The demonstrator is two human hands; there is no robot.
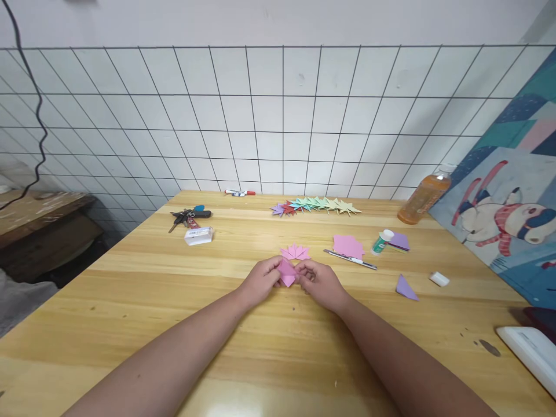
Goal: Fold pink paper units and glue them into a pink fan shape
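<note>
A small folded piece of pink paper [287, 273] is held between my two hands near the middle of the wooden table. My left hand [263, 278] pinches its left side. On its right edge, the fingers of my right hand [319, 282] are closed. Just beyond my hands lies a pink folded paper piece with several points [295, 251], fanned out. Flat pink sheets [348, 246] lie farther right, with a slim pen-like cutter or pen [350, 259] along their near edge.
At the back stands a row of coloured paper stars [317, 205] and a marker [240, 193]. Keys [190, 217] and a small white box [198, 236] lie left. To the right are a glue stick [383, 241], purple paper [406, 288], an eraser [439, 279] and a bottle [424, 198].
</note>
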